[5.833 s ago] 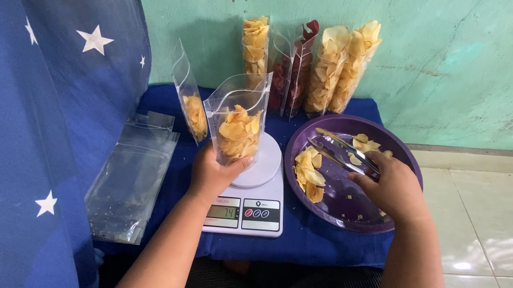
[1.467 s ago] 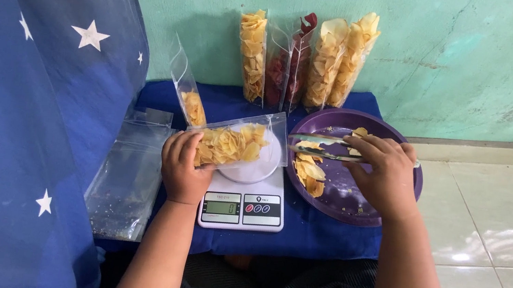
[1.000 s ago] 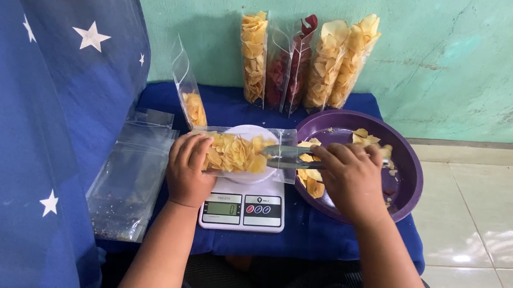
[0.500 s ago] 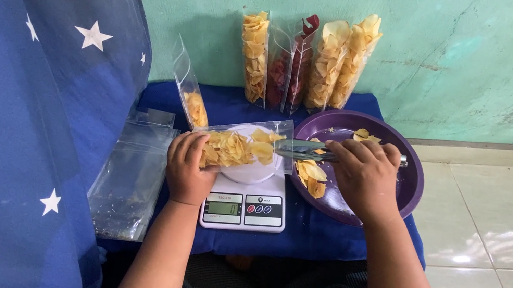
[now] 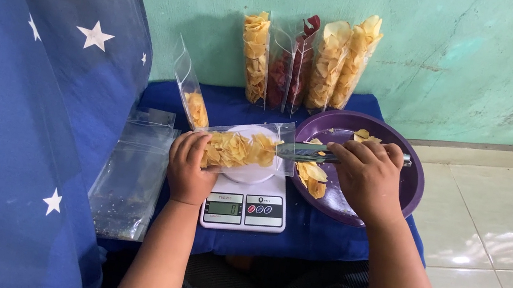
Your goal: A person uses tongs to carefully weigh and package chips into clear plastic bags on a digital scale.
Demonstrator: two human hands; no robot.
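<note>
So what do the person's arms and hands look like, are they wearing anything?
Both arms are bare to the bottom edge of the picture, with no sleeves showing. The left hand and right hand wear no gloves, and no rings, watch or bracelets can be seen.

Glossy clear plastic pouch, shiny metal tongs, smooth purple plastic plate.

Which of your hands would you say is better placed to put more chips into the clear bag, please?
Probably the right hand: it holds the metal tongs, tips at the mouth of the clear bag, beside the purple plate of loose chips. The left hand is busy holding the bag over the scale.
</note>
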